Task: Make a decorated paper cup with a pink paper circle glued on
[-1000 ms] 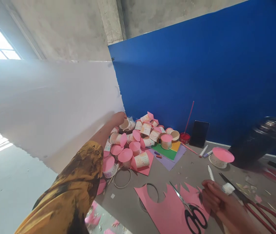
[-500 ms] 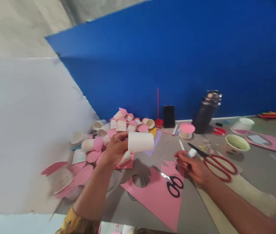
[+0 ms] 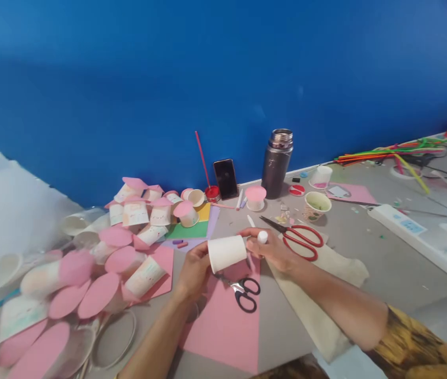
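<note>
My left hand [image 3: 195, 268] grips a plain white paper cup [image 3: 226, 252] lying on its side, mouth towards the left hand, just above the grey table. My right hand [image 3: 272, 249] is closed round a small white glue stick [image 3: 262, 237], its cap pointing up, right beside the cup's base. Black-handled scissors [image 3: 244, 292] lie on a pink paper sheet [image 3: 227, 326] just under both hands.
A heap of paper cups with pink lids [image 3: 100, 263] fills the left. Red-handled scissors [image 3: 300, 238], a dark flask [image 3: 277, 163], a phone [image 3: 225, 179], a red paint pot [image 3: 212, 192] and a green cup [image 3: 315, 204] stand behind. A cloth [image 3: 326, 279] and a power strip [image 3: 416, 234] lie right.
My left hand pulled a white cup out of the heap and brought it to the middle. The right hand with the glue stick moved in to meet it. The view swung right.
</note>
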`<state>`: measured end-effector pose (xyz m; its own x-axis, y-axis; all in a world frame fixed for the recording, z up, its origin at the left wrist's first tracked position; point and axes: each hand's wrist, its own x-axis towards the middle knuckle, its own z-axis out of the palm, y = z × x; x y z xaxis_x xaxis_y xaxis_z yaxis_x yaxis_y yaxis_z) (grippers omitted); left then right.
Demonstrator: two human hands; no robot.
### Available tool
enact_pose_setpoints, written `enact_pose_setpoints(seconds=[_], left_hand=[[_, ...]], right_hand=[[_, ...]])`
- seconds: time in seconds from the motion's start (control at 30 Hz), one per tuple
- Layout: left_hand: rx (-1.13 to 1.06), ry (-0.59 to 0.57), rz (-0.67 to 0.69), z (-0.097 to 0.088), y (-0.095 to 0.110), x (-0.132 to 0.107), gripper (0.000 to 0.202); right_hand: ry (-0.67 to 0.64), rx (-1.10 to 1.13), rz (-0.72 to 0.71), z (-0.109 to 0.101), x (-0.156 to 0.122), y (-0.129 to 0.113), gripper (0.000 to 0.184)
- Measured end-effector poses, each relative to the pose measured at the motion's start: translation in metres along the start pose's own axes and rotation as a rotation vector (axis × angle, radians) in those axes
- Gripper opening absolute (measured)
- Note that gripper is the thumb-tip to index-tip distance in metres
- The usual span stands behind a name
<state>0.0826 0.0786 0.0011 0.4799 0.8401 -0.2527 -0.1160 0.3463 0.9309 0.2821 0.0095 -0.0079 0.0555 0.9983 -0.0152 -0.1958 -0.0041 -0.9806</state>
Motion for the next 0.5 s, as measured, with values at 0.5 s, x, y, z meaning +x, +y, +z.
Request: enact_pose_setpoints(seconds=[0.5], left_hand=[[0.085,-0.362,-0.237,-0.024,0.012,-0.002,0.057]], right_hand=[[-0.177,-0.36,-0.082,-0.005,-0.002,-0.017,0.041]])
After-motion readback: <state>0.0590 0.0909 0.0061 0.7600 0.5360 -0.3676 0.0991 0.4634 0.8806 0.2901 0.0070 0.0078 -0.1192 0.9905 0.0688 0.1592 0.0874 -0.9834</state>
